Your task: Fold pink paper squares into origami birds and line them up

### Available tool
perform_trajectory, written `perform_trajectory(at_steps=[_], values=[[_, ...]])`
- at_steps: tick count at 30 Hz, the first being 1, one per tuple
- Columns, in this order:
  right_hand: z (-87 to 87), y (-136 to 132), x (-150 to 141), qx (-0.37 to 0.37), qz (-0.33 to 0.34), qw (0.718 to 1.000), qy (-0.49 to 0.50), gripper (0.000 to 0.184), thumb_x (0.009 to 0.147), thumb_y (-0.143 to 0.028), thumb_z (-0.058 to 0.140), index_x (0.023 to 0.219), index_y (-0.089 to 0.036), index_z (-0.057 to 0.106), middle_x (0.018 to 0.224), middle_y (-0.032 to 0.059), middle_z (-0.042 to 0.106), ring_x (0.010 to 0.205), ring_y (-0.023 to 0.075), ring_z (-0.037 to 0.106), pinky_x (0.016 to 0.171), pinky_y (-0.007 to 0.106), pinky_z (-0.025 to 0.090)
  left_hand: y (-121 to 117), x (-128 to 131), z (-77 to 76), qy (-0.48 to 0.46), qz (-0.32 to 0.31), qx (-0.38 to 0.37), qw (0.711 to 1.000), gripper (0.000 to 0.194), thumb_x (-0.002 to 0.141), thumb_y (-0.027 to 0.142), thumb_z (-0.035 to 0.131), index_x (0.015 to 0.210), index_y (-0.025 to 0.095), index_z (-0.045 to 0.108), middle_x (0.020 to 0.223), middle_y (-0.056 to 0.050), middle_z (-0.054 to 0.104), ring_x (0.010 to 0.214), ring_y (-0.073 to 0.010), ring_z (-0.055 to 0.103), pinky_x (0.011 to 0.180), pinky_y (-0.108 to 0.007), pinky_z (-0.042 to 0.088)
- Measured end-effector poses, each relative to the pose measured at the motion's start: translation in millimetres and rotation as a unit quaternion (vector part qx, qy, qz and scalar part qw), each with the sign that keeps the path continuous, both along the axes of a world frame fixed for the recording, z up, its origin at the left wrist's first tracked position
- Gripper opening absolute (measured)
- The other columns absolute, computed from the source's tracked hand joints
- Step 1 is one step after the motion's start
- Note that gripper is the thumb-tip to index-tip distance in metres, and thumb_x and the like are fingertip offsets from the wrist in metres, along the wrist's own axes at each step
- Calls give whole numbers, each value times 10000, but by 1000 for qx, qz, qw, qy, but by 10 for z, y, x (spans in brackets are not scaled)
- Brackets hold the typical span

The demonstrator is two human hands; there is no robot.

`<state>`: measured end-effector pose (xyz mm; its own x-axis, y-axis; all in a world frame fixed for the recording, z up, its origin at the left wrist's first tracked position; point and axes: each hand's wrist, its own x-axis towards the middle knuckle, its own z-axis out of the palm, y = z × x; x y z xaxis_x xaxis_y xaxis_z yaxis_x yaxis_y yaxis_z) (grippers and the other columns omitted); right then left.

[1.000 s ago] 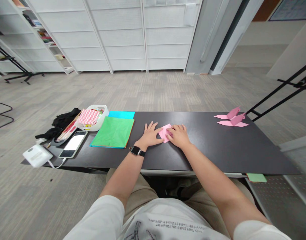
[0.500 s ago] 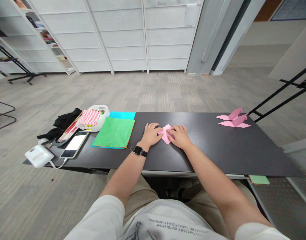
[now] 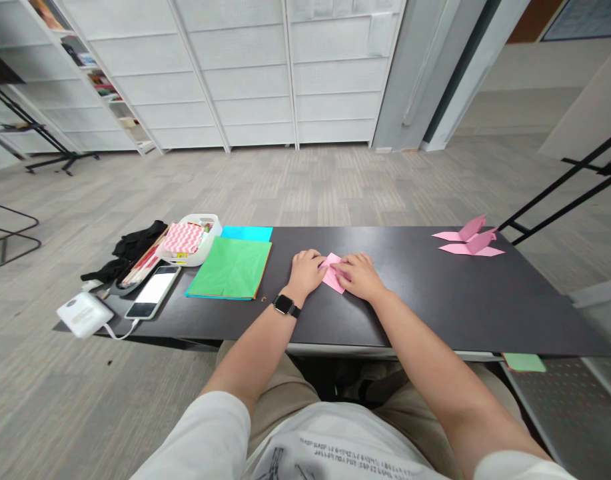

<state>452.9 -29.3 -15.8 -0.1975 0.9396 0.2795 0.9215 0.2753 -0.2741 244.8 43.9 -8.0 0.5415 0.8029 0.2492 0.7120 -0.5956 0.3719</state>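
A small folded piece of pink origami paper lies on the dark table between my hands. My left hand, with a black watch on its wrist, holds the paper's left edge, its fingers bent. From the other side, my right hand presses thumb and fingers onto the paper's right part. The fingers cover both sides of the paper, so its full outline is hidden. Two finished pink paper cranes rest at the table's far right.
Left of my hands lies a stack of green origami paper over blue sheets. Beyond it are a white basket, a phone cabled to a white power bank, and a black cloth. A green sheet sticks out below the front edge.
The pink paper has turned a little, its lower corner now further right. My left fingers have drawn in closer on its left edge. The whole view has shifted slightly.
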Motion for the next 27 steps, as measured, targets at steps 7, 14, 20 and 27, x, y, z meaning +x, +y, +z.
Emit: perform_trajectory(at_steps=[7, 14, 20, 27], values=[[-66, 59, 91, 27, -112, 993, 27, 381, 955, -413, 637, 1300, -293, 748, 1177, 107, 710, 1142, 313, 564, 1117, 498, 318, 10, 40, -19, -19, -16, -19, 1000, 251, 985, 335, 650, 1219, 309, 734, 1254, -40, 708, 1224, -265, 584, 1110, -451, 414], [-103, 83, 93, 31, -139, 990, 23, 232, 949, -397, 667, 1095, -294, 816, 1200, 89, 688, 1152, 291, 552, 1102, 485, 309, -20, 88, -8, -46, -27, -24, 998, 204, 962, 247, 663, 1163, 274, 688, 1158, -13, 762, 1141, -241, 627, 1088, -427, 406], [-66, 117, 41, 28, -119, 992, 19, 109, 945, -307, 680, 994, -271, 771, 1110, 57, 710, 1116, 260, 573, 1075, 434, 315, -9, 130, -31, -42, -26, -4, 999, 203, 970, 245, 673, 1168, 278, 707, 1076, -10, 762, 1078, -236, 628, 1059, -417, 402], [-33, 183, 32, 13, -99, 995, 9, 171, 986, -275, 613, 1021, -288, 780, 1025, 50, 731, 1059, 253, 594, 1103, 446, 276, 39, 188, -29, 8, -50, 61, 997, 169, 1032, 271, 588, 1035, 267, 756, 1071, -56, 734, 1069, -255, 605, 1072, -453, 380]])
